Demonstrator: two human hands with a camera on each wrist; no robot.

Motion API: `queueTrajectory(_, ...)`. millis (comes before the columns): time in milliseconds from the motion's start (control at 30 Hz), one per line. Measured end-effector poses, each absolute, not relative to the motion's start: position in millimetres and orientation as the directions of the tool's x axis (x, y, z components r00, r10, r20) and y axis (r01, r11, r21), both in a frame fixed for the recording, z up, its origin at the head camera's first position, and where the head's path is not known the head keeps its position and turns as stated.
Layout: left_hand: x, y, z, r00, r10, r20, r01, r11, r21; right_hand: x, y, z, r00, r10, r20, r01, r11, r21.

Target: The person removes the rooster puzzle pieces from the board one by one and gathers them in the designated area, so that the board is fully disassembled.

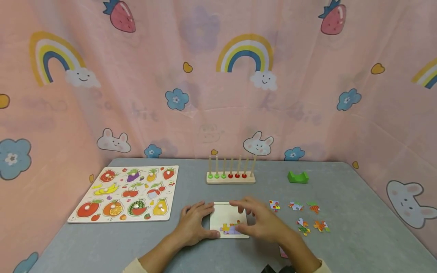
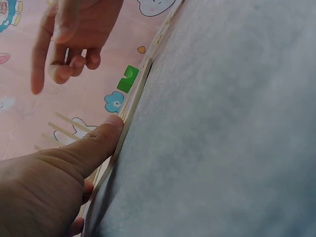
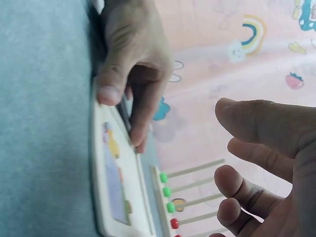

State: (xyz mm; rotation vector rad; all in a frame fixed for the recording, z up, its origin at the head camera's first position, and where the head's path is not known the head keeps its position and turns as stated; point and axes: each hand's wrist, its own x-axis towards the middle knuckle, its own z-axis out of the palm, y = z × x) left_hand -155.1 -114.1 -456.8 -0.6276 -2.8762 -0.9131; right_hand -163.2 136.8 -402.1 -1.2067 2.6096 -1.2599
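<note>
A small wooden jigsaw tray [image 1: 220, 214] lies flat on the table, with a few joined puzzle pieces [image 1: 229, 229] along its near side. My left hand [image 1: 192, 224] holds the tray at its left edge, thumb by the near corner and fingers toward the far one. Above the tray's right part hovers my right hand [image 1: 264, 224], fingers loosely spread and nothing between them. In the right wrist view, that right hand [image 3: 266, 163] is apart from the tray [image 3: 136, 197]. Several loose puzzle pieces, among them an orange one [image 1: 321, 226], lie right of the right hand.
A fruit peg puzzle board [image 1: 119, 219] occupies the table's left side. Behind the tray stands a wooden peg rack [image 1: 230, 181] with green and red beads. A green block [image 1: 298, 177] sits at back right. Near the right forearm lies a partly hidden pink piece [image 1: 283, 253].
</note>
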Motion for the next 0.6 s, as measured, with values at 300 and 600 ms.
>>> queueTrajectory(300,-155.3,-114.0,-457.3,-0.915,0.363,0.178,0.400,0.743,0.537,-167.8,133.1,-422.6,-0.727,-0.650,0.222,-0.592,0.427,-0.684)
queueTrajectory(600,-156.4,-114.1,-457.0,-0.914,0.368,0.171,0.400,0.744,0.535,-170.8,131.4,-435.2,-0.703,-0.679,0.210,-0.608,0.422,-0.672)
